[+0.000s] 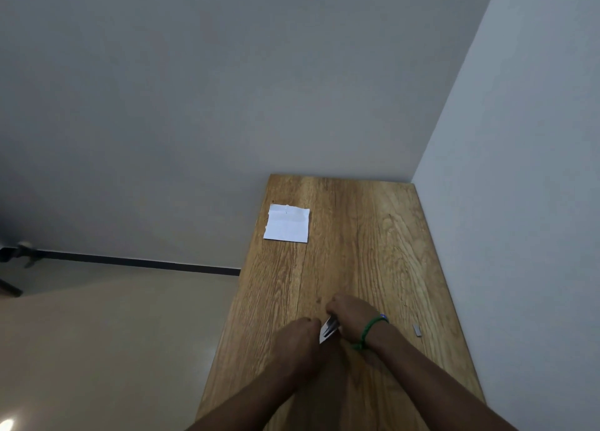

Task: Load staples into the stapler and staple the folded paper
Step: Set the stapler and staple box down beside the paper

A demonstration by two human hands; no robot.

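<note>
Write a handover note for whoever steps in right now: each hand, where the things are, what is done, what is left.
Left hand and right hand are together at the near middle of the wooden table, both closed on the stapler, which is mostly hidden between them.
A small grey strip, apparently staples, lies on the table to the right of the right wrist.
The folded paper lies flat at the far left of the table, apart from the hands.
Done: stapler picked up; whether it is loaded cannot be seen.
Left: finish loading, then staple the paper.
</note>
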